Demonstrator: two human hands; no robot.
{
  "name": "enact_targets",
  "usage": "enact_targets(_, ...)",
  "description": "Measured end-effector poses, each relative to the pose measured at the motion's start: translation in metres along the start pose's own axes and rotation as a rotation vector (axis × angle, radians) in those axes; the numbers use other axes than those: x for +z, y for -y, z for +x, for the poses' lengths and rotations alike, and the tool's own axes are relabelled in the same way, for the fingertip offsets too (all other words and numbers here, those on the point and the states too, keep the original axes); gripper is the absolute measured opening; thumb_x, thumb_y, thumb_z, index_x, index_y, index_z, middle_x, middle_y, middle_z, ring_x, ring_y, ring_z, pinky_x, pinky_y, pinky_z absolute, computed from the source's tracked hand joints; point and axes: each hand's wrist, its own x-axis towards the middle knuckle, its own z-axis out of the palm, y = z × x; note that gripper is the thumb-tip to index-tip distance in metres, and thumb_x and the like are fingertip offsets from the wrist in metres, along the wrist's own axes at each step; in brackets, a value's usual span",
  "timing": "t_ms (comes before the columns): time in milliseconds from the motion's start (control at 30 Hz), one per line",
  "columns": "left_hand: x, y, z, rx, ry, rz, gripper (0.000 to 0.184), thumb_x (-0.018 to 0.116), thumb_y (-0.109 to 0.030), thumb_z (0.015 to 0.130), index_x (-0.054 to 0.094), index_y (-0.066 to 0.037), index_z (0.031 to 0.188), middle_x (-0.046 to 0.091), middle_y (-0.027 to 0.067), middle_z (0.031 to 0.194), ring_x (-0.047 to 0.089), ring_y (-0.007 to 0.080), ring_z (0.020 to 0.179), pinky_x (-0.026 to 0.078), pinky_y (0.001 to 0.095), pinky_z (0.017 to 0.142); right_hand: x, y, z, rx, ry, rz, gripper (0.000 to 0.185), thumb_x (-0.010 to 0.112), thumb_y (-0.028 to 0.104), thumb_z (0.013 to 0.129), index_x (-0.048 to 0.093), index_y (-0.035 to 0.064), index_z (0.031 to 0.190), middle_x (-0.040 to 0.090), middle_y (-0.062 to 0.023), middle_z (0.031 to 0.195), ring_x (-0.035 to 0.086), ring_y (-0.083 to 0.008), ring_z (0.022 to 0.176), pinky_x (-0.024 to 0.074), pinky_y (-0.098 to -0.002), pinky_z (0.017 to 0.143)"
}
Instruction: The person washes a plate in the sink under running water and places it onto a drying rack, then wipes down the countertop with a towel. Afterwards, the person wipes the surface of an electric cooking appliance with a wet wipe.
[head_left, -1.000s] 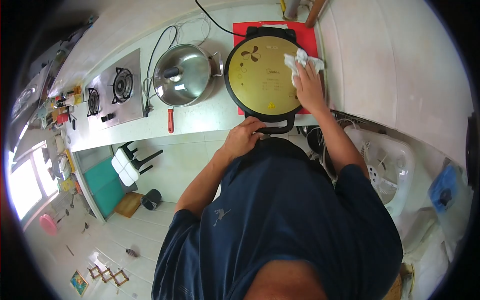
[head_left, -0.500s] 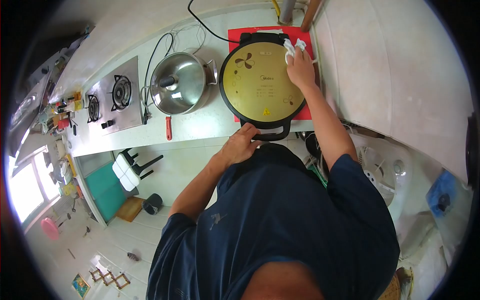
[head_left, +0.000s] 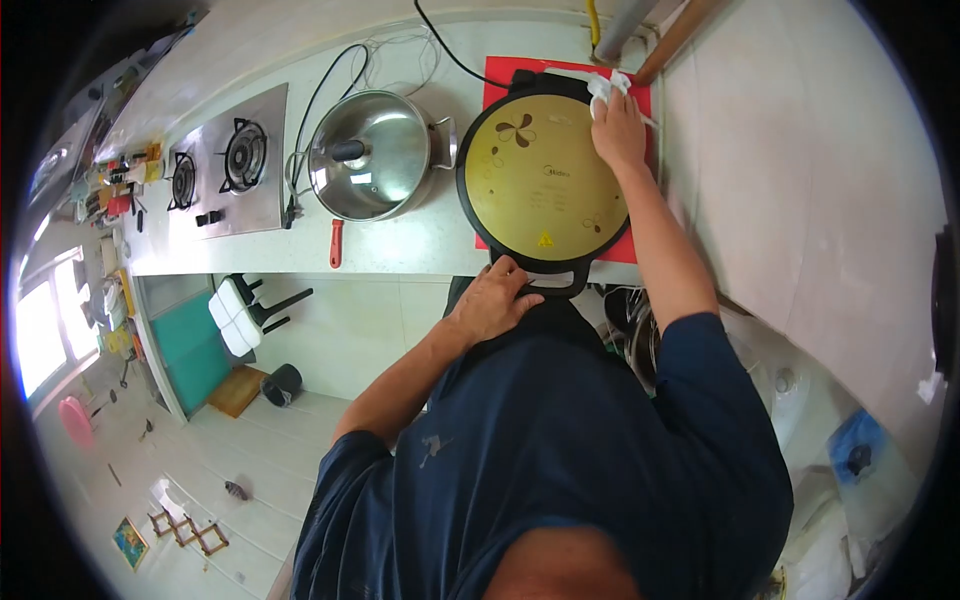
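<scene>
A round electric griddle (head_left: 540, 205) with a closed gold lid and black rim sits on a red mat (head_left: 640, 100) on the counter. My left hand (head_left: 495, 300) is at its front, fingers curled over the left end of the black handle (head_left: 555, 283). At the griddle's back right edge is my right hand (head_left: 620, 130), its fingers closed on a crumpled white tissue (head_left: 605, 88). The tissue touches the area beside the rear hinge; the fingertips are partly hidden by it.
Left of the griddle stands a lidded steel pot (head_left: 370, 155). A red-handled tool (head_left: 336, 244) lies near the counter's front edge, and a gas stove (head_left: 235, 165) is farther left. A black cord (head_left: 450, 50) runs behind the griddle; pipes (head_left: 625, 30) rise by the right wall.
The whole view has shifted, with the griddle now farther right. My right hand has slid the tissue slightly farther back along the griddle's edge. My left hand stays at the handle.
</scene>
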Motion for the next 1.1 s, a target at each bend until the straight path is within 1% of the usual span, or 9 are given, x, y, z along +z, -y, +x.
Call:
enact_targets(133, -0.003, -0.006, 0.001, -0.007, 0.003, -0.021, 0.035, 0.077, -0.03, 0.096, 0.069, 0.001, 0.11, 0.058, 0.0187, 0.117, 0.063, 0.0414, 0.11, 0.053, 0.0496, 0.098, 0.024, 0.012, 0.043, -0.027, 0.037, -0.089, 0.054, 0.052, 0.037, 0.108, 0.057, -0.0053, 0.142, 0.06, -0.0249, 0.143, 0.051, -0.0433, 0.139, 0.0368, -0.0534, 0.121)
enact_targets(200, -0.003, -0.005, 0.003, -0.007, -0.013, -0.039, 0.034, 0.077, -0.029, 0.096, 0.069, 0.0, 0.111, 0.058, 0.0186, 0.117, 0.063, 0.0411, 0.11, 0.053, 0.0495, 0.099, 0.031, 0.018, 0.042, -0.289, -0.181, -0.167, 0.051, 0.053, 0.035, 0.108, 0.062, -0.0072, 0.136, 0.063, -0.0236, 0.139, 0.052, -0.0419, 0.137, 0.0371, -0.0509, 0.121)
enact_targets(333, -0.003, -0.004, 0.003, 0.02, -0.011, -0.049, 0.033, 0.078, -0.029, 0.096, 0.07, -0.001, 0.11, 0.059, 0.0187, 0.117, 0.062, 0.0408, 0.112, 0.052, 0.0493, 0.1, 0.016, 0.027, 0.037, -0.272, -0.018, 0.091, 0.047, 0.05, 0.019, 0.108, 0.051, -0.0047, 0.148, 0.058, -0.0259, 0.149, 0.044, -0.0414, 0.148, 0.0354, -0.0471, 0.124)
enact_targets(567, -0.001, -0.004, 0.003, -0.029, -0.005, -0.063, 0.033, 0.078, -0.029, 0.094, 0.07, 0.0, 0.107, 0.059, 0.0185, 0.114, 0.062, 0.0401, 0.111, 0.053, 0.0479, 0.099, -0.033, 0.034, -0.025, -0.054, 0.181, 0.354, 0.054, 0.051, 0.005, 0.104, 0.042, 0.0077, 0.158, 0.052, -0.0202, 0.158, 0.051, -0.0402, 0.143, 0.0445, -0.0466, 0.116)
enact_targets(667, 0.002, 0.0, 0.003, 0.006, -0.033, -0.049, 0.032, 0.079, -0.028, 0.094, 0.069, 0.0, 0.106, 0.059, 0.0184, 0.114, 0.062, 0.0396, 0.11, 0.053, 0.0472, 0.098, -0.029, 0.035, -0.023, -0.148, 0.153, 0.366, 0.054, 0.051, 0.003, 0.104, 0.042, 0.0074, 0.158, 0.052, -0.0206, 0.157, 0.05, -0.0406, 0.144, 0.0449, -0.0457, 0.116)
enact_targets(800, 0.003, 0.001, 0.003, 0.02, -0.046, -0.061, 0.033, 0.079, -0.028, 0.093, 0.069, 0.001, 0.105, 0.059, 0.0185, 0.114, 0.063, 0.0394, 0.108, 0.054, 0.0473, 0.097, -0.004, 0.025, 0.033, -0.452, -0.004, 0.184, 0.042, 0.053, -0.001, 0.101, 0.054, 0.0014, 0.143, 0.061, -0.024, 0.143, 0.057, -0.0434, 0.133, 0.0488, -0.049, 0.108)
enact_targets(933, 0.002, 0.002, 0.004, 0.024, -0.048, -0.09, 0.034, 0.08, -0.029, 0.092, 0.069, 0.001, 0.105, 0.059, 0.0185, 0.114, 0.063, 0.0392, 0.107, 0.053, 0.0475, 0.096, 0.016, 0.025, 0.082, -0.082, 0.194, 0.03, 0.034, 0.051, 0.004, 0.098, 0.068, 0.0058, 0.127, 0.073, -0.0238, 0.117, 0.068, -0.0437, 0.112, 0.0537, -0.0514, 0.096)
enact_targets(1033, 0.001, 0.002, 0.001, 0.041, -0.065, -0.095, 0.034, 0.08, -0.029, 0.092, 0.069, 0.0, 0.104, 0.059, 0.0183, 0.114, 0.063, 0.0387, 0.106, 0.053, 0.0476, 0.096, 0.012, 0.039, 0.06, -0.232, 0.006, 0.164, 0.034, 0.052, 0.009, 0.099, 0.07, 0.0093, 0.128, 0.074, -0.0232, 0.112, 0.07, -0.0447, 0.107, 0.0547, -0.0533, 0.092)
enact_targets(1100, 0.004, 0.007, 0.003, 0.05, -0.075, -0.089, 0.034, 0.08, -0.03, 0.092, 0.069, 0.0, 0.104, 0.059, 0.018, 0.114, 0.064, 0.0384, 0.105, 0.053, 0.048, 0.094, 0.012, 0.059, 0.039, -0.289, 0.046, 0.262, 0.035, 0.052, 0.004, 0.099, 0.072, 0.011, 0.127, 0.073, -0.019, 0.126, 0.067, -0.0379, 0.121, 0.0532, -0.0473, 0.104)
